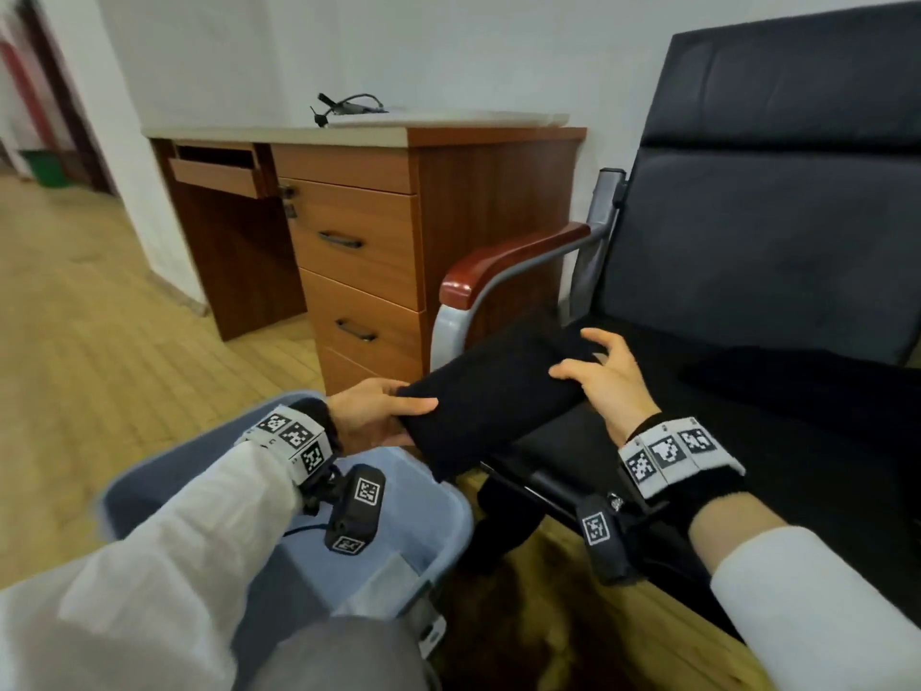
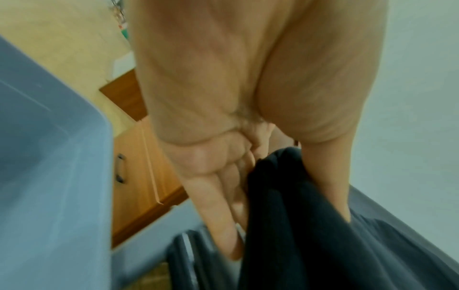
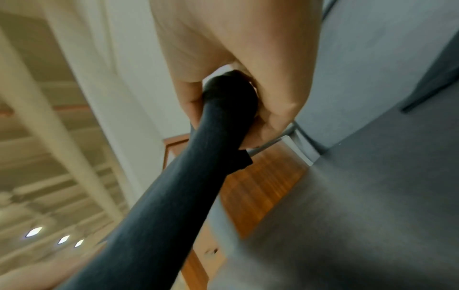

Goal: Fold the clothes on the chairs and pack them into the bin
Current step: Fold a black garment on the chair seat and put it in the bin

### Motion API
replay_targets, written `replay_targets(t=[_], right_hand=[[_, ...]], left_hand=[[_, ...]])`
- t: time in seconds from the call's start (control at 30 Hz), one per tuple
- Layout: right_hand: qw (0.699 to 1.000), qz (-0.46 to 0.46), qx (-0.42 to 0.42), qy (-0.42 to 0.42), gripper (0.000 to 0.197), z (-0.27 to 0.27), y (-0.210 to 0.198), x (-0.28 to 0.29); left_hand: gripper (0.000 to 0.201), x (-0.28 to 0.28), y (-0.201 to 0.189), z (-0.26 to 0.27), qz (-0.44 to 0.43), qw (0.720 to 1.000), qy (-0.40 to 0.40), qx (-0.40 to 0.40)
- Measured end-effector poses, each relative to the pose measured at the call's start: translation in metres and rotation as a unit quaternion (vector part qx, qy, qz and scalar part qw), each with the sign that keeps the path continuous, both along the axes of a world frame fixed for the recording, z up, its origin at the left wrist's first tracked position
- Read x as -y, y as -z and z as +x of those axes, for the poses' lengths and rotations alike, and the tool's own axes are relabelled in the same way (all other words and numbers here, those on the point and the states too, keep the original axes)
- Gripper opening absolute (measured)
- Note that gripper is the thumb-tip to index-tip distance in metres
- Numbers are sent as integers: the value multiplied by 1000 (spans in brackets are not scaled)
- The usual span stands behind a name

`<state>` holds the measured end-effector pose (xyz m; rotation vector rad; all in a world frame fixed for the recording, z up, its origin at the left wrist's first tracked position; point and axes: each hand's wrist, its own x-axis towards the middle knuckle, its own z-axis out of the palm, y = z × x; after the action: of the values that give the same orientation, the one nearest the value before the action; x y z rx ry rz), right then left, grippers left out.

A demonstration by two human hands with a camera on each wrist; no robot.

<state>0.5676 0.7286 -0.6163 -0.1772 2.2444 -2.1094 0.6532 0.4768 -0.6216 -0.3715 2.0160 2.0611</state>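
Note:
A folded black garment (image 1: pixel 488 396) hangs between my two hands over the front left corner of the black office chair (image 1: pixel 777 241). My left hand (image 1: pixel 383 411) grips its left end, thumb on top and fingers underneath, just above the blue bin (image 1: pixel 461 521). My right hand (image 1: pixel 598 371) holds the right end, fingers spread over the top. In the left wrist view the left hand (image 2: pixel 223 147) pinches the dark cloth (image 2: pixel 298 215) beside the bin wall (image 2: pixel 49 176). The right wrist view shows the right hand (image 3: pixel 236 49) curled round the rolled fold (image 3: pixel 186 186).
The bin stands on the wooden floor at the chair's front left, with a grey item inside at its near end. A wooden desk with drawers (image 1: pixel 359 241) stands behind it. The chair's red-brown armrest (image 1: pixel 508 261) rises just beyond the garment. Dark cloth lies on the seat (image 1: pixel 797 441).

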Motion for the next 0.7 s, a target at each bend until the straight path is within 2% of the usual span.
replay_targets(t=[0.03,0.1,0.13,0.23,0.33,0.43,0.5,0.6,0.67,0.7], right_hand=[[999,36,-8,-20,74,3,4,12],[993,94,-24,-60,73,12,11,40],[989,121,-30,-74,70,15,17,52],[970,204,-44,-121,61,21,39,89],[940,294,-31,-169,54,23,67,124],[907,365,-3,-210,44,23,94,154],[880,415,6,-230,31,21,115,174],[816,509,6,-274,22,20,148,200],[772,566,6,-289,20,18,165,214],[757,585,5,-290,28,15,176,219]], left_hand=[[60,11,6,8,-3,1000,-12,2],[77,36,22,22,-10,999,-48,18],[76,46,29,28,-11,998,-59,26],[25,71,55,46,-16,993,-109,50],[20,97,88,61,-35,982,-156,101],[21,115,120,70,-89,962,-207,156],[31,126,143,74,-129,946,-231,189],[56,138,173,76,-131,935,-235,232],[53,140,188,76,-125,927,-246,254],[46,137,194,78,-149,921,-239,269]])
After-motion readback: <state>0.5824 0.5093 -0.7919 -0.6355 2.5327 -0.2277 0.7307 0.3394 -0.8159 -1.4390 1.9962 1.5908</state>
